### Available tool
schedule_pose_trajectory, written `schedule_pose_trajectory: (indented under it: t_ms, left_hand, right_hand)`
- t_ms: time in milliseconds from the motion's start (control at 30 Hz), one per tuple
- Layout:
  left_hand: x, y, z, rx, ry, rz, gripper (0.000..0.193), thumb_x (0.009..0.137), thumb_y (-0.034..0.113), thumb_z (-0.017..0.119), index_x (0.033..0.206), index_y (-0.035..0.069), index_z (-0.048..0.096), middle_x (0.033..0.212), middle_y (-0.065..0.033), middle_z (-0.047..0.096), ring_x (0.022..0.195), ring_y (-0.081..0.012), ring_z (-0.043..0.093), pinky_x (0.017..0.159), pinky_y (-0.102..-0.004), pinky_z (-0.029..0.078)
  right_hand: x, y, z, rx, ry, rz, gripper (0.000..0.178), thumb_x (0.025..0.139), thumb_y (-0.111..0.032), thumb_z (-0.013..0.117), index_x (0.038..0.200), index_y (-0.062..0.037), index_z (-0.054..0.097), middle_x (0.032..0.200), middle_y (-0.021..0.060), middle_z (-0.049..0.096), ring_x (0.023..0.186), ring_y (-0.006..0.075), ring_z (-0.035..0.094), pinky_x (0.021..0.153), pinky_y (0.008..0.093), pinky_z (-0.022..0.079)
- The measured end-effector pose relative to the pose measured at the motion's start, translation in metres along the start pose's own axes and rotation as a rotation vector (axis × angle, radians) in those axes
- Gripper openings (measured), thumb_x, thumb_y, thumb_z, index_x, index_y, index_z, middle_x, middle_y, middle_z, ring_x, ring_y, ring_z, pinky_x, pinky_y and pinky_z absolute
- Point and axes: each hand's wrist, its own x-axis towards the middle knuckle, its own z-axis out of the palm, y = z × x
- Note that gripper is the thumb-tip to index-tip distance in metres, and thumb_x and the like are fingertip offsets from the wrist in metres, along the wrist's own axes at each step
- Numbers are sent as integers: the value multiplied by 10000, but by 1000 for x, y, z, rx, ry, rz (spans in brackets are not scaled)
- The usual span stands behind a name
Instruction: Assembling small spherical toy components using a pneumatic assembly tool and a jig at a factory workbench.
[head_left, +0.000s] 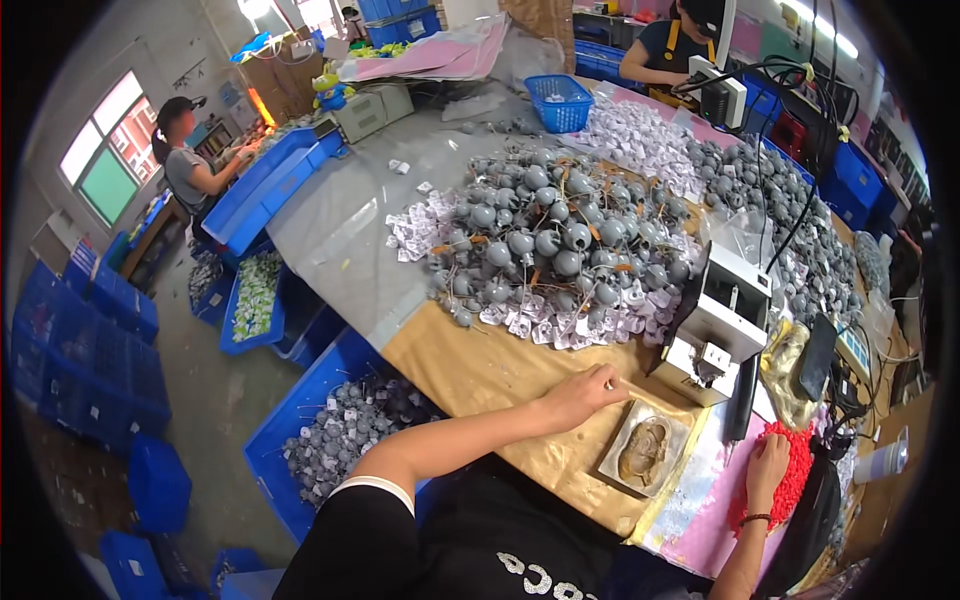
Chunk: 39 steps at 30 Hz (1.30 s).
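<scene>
My left hand (585,397) is closed above the brown-covered table edge, thumb and fingers drawn together; what they hold, if anything, is too small to make out. Just right of it lies a square metal mould block (645,449) with a rounded hollow. Farther right, my right hand (768,466) reaches into a heap of small red pieces (797,470), its fingers bunched at the pile. Between the hands and beyond them stands a small white-and-black machine (722,315). Ahead is a large heap of grey round parts (560,235) with thin wires, lying over small white pieces (570,325).
A blue bin (275,440) of grey and white parts sits below the table's left edge. A blue basket (558,103) stands at the back. More grey parts (770,210) lie far right, near hanging black cables. Co-workers sit at the far left and far right.
</scene>
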Motion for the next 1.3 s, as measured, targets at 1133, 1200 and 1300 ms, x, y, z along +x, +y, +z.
schedule_pose_trajectory:
  t_ms: [1133,1200,1300]
  left_hand:
    - [27,91,34,-233,1,-106,307,803,41,748,1096,79,665,1145,-108,643,1290,-371,521,1073,-491,412]
    - [27,90,34,-217,-7,-89,437,783,21,738,1200,69,616,1242,-137,587,1305,-377,490,1072,-485,413]
    - [27,93,31,-297,29,-190,534,758,-7,705,1269,101,592,1285,-134,551,1294,-375,474,1051,-476,427]
  right_hand:
    - [7,-188,-87,1052,-93,-235,187,814,32,754,981,-30,700,934,90,699,807,234,659,721,339,530]
    - [8,-200,-78,964,-42,-346,224,763,28,768,952,-47,674,923,80,686,817,259,650,727,361,520]
    - [9,-212,-69,803,17,-516,263,710,4,775,935,-62,657,936,67,669,857,269,639,749,378,502]
